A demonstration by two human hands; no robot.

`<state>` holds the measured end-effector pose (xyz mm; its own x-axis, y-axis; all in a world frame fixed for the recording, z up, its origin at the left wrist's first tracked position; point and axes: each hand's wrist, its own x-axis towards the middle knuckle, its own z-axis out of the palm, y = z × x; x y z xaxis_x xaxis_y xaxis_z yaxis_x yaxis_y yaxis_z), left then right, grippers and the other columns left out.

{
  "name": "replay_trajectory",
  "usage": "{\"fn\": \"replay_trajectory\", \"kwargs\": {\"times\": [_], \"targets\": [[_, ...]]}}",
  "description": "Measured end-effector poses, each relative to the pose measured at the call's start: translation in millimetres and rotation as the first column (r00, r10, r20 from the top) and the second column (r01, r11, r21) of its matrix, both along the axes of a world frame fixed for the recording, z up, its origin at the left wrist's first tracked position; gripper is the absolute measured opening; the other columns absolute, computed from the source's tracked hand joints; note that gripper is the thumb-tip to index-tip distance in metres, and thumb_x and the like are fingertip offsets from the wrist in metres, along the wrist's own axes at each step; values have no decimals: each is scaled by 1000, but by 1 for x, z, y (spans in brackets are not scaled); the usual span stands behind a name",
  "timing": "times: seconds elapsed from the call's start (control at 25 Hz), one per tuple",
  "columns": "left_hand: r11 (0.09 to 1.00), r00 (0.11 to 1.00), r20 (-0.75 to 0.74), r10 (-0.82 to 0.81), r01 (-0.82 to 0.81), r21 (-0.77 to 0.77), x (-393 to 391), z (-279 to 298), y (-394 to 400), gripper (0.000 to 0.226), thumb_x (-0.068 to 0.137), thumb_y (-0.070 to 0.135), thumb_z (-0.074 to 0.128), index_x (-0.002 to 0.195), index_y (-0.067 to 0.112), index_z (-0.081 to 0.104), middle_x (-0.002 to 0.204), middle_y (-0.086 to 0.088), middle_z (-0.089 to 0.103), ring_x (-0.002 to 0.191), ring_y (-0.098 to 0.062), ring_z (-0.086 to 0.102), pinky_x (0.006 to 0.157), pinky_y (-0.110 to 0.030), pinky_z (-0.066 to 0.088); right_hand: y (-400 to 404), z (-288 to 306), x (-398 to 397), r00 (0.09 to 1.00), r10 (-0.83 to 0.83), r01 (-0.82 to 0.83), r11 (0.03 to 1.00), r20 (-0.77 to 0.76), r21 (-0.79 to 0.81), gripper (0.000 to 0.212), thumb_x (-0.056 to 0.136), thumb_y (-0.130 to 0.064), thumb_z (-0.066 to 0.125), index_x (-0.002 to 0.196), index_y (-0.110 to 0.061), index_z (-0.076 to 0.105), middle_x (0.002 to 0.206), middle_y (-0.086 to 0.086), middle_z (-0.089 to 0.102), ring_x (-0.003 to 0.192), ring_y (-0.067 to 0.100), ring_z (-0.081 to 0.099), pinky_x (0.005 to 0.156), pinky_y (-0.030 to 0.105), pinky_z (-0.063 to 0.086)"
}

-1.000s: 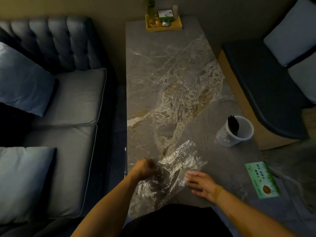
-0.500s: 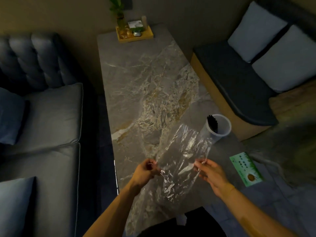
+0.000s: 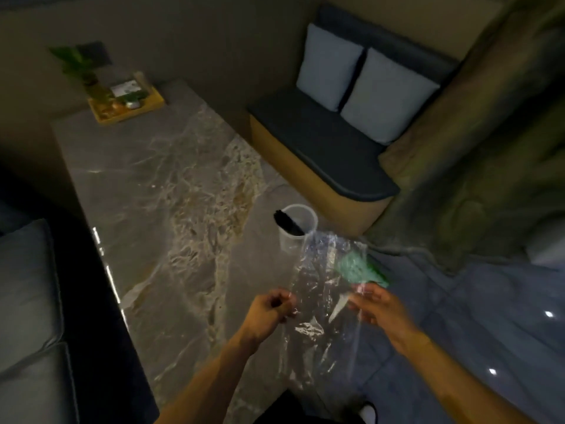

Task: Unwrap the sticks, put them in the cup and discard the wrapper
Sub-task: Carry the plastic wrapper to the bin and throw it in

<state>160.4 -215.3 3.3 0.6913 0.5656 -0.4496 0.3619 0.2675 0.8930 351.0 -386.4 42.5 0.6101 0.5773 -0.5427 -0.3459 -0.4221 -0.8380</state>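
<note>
A clear, crinkled plastic wrapper (image 3: 321,289) hangs stretched in the air between my two hands, above the near right corner of the marble table (image 3: 159,191). My left hand (image 3: 269,310) pinches its left edge and my right hand (image 3: 377,307) pinches its right edge. Behind the wrapper's top stands a translucent cup (image 3: 298,228) with a bundle of black sticks (image 3: 286,223) leaning inside it. The wrapper looks empty.
A green card (image 3: 360,267) shows through the wrapper near the table's right edge. A yellow tray (image 3: 128,107) with a plant and small items sits at the far end. A bench with two pillows (image 3: 360,81) is on the right, a grey sofa (image 3: 27,301) on the left.
Both hands lifted the wrapper off the table and carried it right, spread out. The view swung right, so table and cup shifted left in the frame.
</note>
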Motion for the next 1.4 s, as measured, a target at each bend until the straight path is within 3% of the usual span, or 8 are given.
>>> {"fn": "replay_trajectory", "kwargs": {"times": [0.24, 0.56, 0.76, 0.96, 1.4], "targets": [[987, 988, 42, -151, 149, 55, 87, 8, -75, 8, 88, 22, 69, 81, 20, 72, 70, 8, 70, 68, -5, 64, 65, -21, 53, -123, -15, 38, 978, -206, 206, 978, -17, -47, 19, 79, -15, 75, 96, -10, 70, 78, 3, 75, 70, 14, 66, 58, 23, 47], [908, 914, 24, -406, 400, 123, 213, 18, -210, 26, 86, 9, 70, 69, 28, 74, 59, 11, 65, 56, -3, 54, 54, -17, 46, -295, -4, 100, 886, -456, 458, 889, 86, 4, 5, 83, -11, 71, 87, -8, 72, 66, 3, 73, 61, 12, 63, 62, 24, 48], [847, 856, 0, -517, 513, 138, 274, 27, -281, 18, 87, 5, 68, 76, 20, 69, 64, 4, 64, 59, -9, 55, 57, -21, 48, -379, 7, 120, 800, -590, 589, 807, 105, 42, 4, 84, -11, 70, 84, -11, 74, 68, 3, 73, 61, 11, 64, 65, 26, 50], [775, 785, -17, -619, 614, 148, 320, 44, -337, 11, 87, 4, 68, 81, 13, 64, 68, -5, 64, 60, -14, 56, 59, -23, 47, -436, 6, 128, 720, -683, 682, 729, 121, 53, 5, 84, -16, 69, 87, -15, 74, 75, 2, 75, 63, 6, 66, 63, 23, 51], [623, 632, -7, -775, 766, 159, 436, 42, -393, 11, 88, 4, 66, 82, 13, 64, 72, -2, 66, 63, -11, 58, 58, -16, 47, -486, 4, 191, 551, -821, 828, 560, 149, 26, 4, 80, -18, 73, 81, -14, 73, 72, 3, 75, 63, 8, 67, 61, 22, 50]]}}
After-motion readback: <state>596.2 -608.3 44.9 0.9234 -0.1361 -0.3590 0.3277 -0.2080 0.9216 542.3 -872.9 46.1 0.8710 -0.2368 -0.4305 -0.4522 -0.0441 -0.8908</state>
